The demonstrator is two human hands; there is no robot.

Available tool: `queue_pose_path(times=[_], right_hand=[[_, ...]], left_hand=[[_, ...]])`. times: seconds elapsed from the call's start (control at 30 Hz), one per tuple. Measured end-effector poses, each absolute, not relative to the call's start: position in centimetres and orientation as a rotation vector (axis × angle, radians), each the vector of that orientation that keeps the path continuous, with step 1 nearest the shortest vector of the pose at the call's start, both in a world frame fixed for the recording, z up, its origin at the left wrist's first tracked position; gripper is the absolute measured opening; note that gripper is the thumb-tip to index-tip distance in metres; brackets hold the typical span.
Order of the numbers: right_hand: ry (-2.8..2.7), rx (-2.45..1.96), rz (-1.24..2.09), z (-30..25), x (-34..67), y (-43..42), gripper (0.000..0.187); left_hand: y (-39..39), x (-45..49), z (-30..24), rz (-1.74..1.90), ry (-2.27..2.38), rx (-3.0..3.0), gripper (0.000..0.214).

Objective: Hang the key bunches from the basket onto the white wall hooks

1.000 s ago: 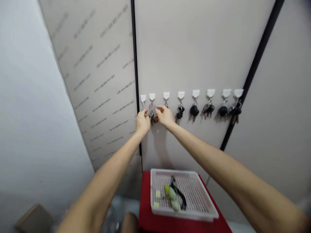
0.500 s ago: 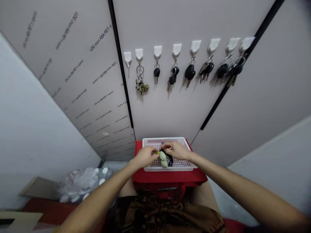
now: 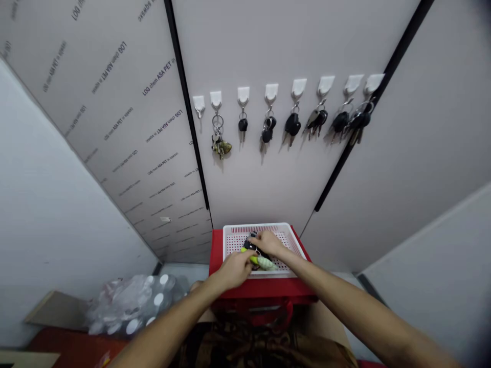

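Observation:
Over a white perforated plastic basket (image 3: 292, 236), both my hands meet at a bunch of keys (image 3: 251, 240) with black heads. My left hand (image 3: 236, 269) pinches by the ring and the yellow-green end of a keychain charm (image 3: 266, 263), whose pale green, ridged part hangs to the right. The fingers of my right hand (image 3: 270, 243) are closed at the black key heads, slightly farther from me. Fingers hide part of the bunch, and other dark items beneath it are hard to make out.
The basket rests on a red box (image 3: 264, 290) across my lap. Ahead, white hooks (image 3: 271, 92) line the panel, most carrying keys (image 3: 292, 124). Plastic-wrapped bottles (image 3: 132, 306) stand at lower left beside a white wall (image 3: 57, 194).
The charm has swung from hanging toward me to pointing right. My left hand has come nearer to me, and the black key heads now show between my hands. The view has tilted slightly.

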State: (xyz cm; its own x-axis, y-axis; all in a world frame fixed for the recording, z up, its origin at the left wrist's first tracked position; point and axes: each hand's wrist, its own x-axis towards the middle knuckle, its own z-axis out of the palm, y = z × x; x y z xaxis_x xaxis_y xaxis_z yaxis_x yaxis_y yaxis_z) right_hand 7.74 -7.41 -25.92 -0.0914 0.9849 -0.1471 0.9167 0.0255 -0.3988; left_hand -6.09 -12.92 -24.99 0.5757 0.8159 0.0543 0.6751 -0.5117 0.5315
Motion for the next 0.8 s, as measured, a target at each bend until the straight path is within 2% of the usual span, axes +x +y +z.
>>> queue_pose_path(times=[0.17, 0.33, 0.43, 0.5, 0.57, 0.63, 0.7, 0.8], right_hand=[[-1.934, -1.948, 0.837, -26.1, 7.5, -7.1, 0.035], [-1.729, -1.716, 1.185, -25.3, 7.9, -7.7, 0.028], [-1.786, -1.55, 1.319, -25.5, 8.4, -8.5, 0.021], [-1.914, -1.481, 1.294, -25.9, 8.5, -9.1, 0.02], [-2.034, -1.501, 1.168, -26.1, 8.5, -9.7, 0.026], [-2.098, -1.563, 1.011, -25.5, 8.3, -9.9, 0.024], [-2.129, -1.572, 0.907, -23.8, 8.1, -9.7, 0.022], [-2.155, -1.466, 0.919, -19.4, 7.3, -9.0, 0.019]], left_hand=[[-13.2, -6.1, -25.8, 0.515, 1.157, 2.352, 0.035], [-13.0, -6.9, -25.4, 0.61, 1.2, 2.237, 0.034], [-12.6, -7.6, -25.3, 0.606, 1.28, 2.186, 0.034], [-12.4, -7.8, -25.4, 0.56, 1.303, 2.173, 0.034], [-12.3, -7.9, -25.3, 0.492, 1.326, 2.152, 0.033], [-12.1, -7.8, -24.8, 0.47, 1.403, 2.125, 0.031], [-11.8, -7.7, -23.8, 0.594, 1.463, 2.12, 0.028], [-11.2, -6.9, -21.7, 0.906, 1.343, 2.128, 0.034]])
